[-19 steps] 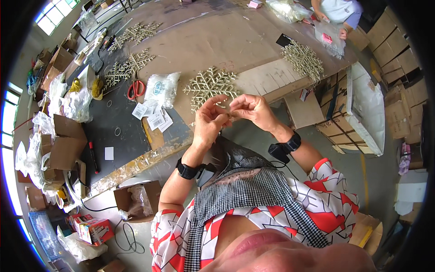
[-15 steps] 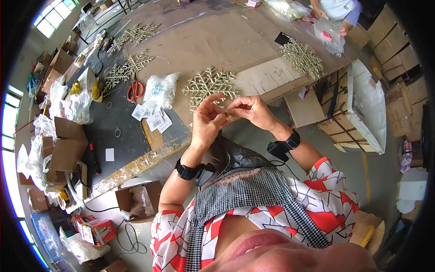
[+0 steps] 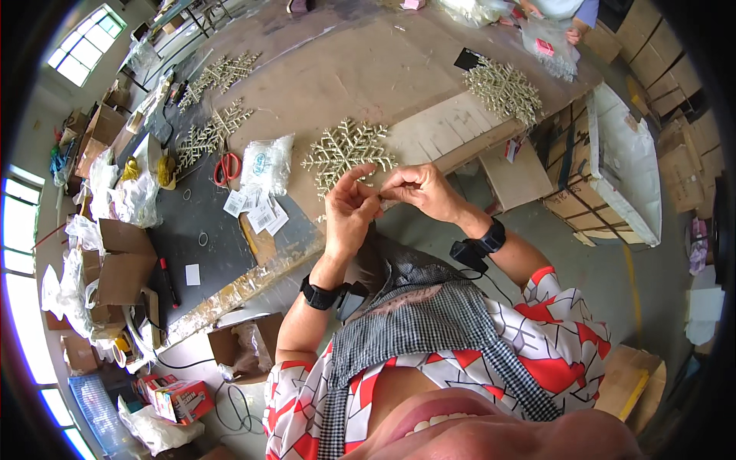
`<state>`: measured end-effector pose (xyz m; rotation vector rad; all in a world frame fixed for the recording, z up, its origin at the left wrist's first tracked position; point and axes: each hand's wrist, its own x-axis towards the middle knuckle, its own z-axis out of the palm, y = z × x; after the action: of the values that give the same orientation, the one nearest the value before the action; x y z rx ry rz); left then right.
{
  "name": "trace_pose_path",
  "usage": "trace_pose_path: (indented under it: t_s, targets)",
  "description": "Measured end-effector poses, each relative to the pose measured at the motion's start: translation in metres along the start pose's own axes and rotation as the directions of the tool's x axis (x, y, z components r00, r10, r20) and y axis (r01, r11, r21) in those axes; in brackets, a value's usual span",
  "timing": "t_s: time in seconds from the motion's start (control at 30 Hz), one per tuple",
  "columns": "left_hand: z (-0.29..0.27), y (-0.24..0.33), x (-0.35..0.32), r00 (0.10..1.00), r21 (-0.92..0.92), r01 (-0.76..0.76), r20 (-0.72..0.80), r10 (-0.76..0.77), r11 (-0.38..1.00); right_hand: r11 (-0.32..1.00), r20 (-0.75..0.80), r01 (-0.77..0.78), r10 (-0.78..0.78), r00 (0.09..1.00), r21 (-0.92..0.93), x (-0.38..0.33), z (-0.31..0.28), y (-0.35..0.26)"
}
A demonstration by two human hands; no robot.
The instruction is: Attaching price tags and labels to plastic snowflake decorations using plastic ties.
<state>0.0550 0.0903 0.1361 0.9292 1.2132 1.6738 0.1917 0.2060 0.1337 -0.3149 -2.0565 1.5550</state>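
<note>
My left hand (image 3: pixel 350 211) and my right hand (image 3: pixel 424 192) meet over the table's near edge, thumbs and fingertips pinched close together. What they pinch between them is too small to make out. Just beyond my fingers lies a gold glitter snowflake (image 3: pixel 345 149) on the brown tabletop, partly hidden by my left hand. To its left rests a clear plastic bag of white pieces (image 3: pixel 266 163), with white printed labels (image 3: pixel 261 215) by its near side. Red-handled scissors (image 3: pixel 227 169) lie left of the bag.
More gold snowflakes lie at the far left (image 3: pixel 221 77) and in a pile at the right (image 3: pixel 504 90). Another person's hand (image 3: pixel 573 35) is at the far right, beside a plastic bag. Cardboard boxes (image 3: pixel 126 261) stand at left; a strapped carton (image 3: pixel 606 169) stands right of the table.
The view has shifted slightly, so the table and boxes sit a little differently. My hands stay pinched together in nearly the same place.
</note>
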Motion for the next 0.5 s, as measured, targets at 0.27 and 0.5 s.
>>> trace_pose_path:
  t_s: [0.27, 0.5]
  targets:
    - [0.005, 0.002, 0.003, 1.000, 0.006, -0.003, 0.015, 0.003, 1.000, 0.998, -0.021, 0.069, -0.069, 0.997, -0.006, -0.001, -0.008, -0.005]
    - [0.008, -0.004, -0.005, 1.000, -0.052, -0.020, 0.022, 0.022, 0.998, 0.998, 0.020, 0.055, -0.054, 0.998, -0.041, -0.008, -0.007, -0.009]
